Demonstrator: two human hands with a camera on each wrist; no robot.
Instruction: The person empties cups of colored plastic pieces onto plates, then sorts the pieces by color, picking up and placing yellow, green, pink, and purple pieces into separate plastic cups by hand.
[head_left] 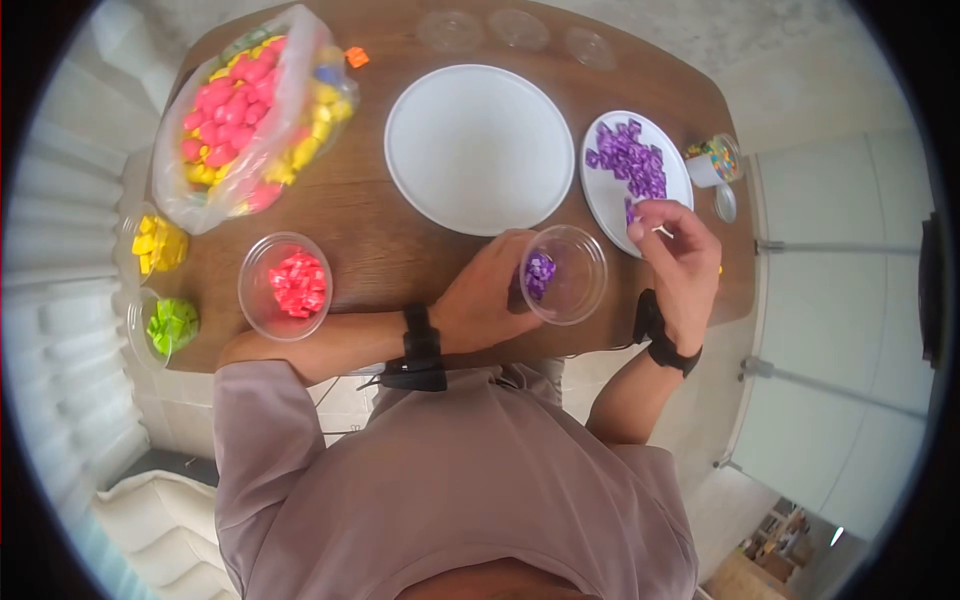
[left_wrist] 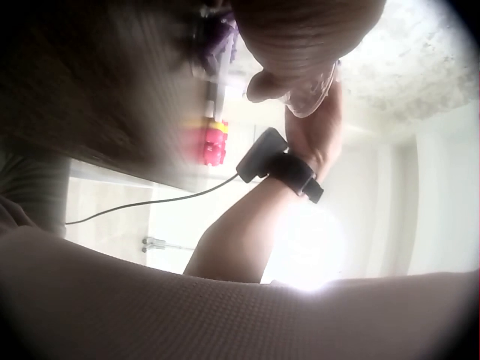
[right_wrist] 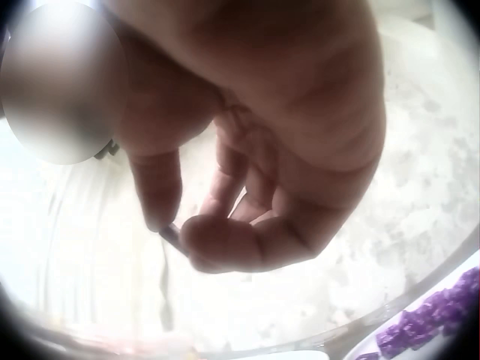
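In the head view my left hand (head_left: 485,295) grips a clear plastic cup (head_left: 580,280) from its left side; small purple wrapped pieces (head_left: 540,274) lie in it. My right hand (head_left: 682,260) is over the near edge of a white plate (head_left: 600,200), right of the cup. Purple pieces (head_left: 630,158) are heaped on that plate. The right wrist view shows the thumb and a finger of my right hand (right_wrist: 277,150) pinching a small dark piece (right_wrist: 172,237). The left wrist view shows my left hand (left_wrist: 300,37) close up, its fingertips partly hidden.
A large white plate (head_left: 480,150) stands at the table's middle. To the left are a bag of pink and yellow pieces (head_left: 230,115), a cup of red pieces (head_left: 298,283), yellow pieces (head_left: 158,245) and green ones (head_left: 173,325). Clear lids (head_left: 519,30) lie at the back; a jar (head_left: 722,158) is at right.
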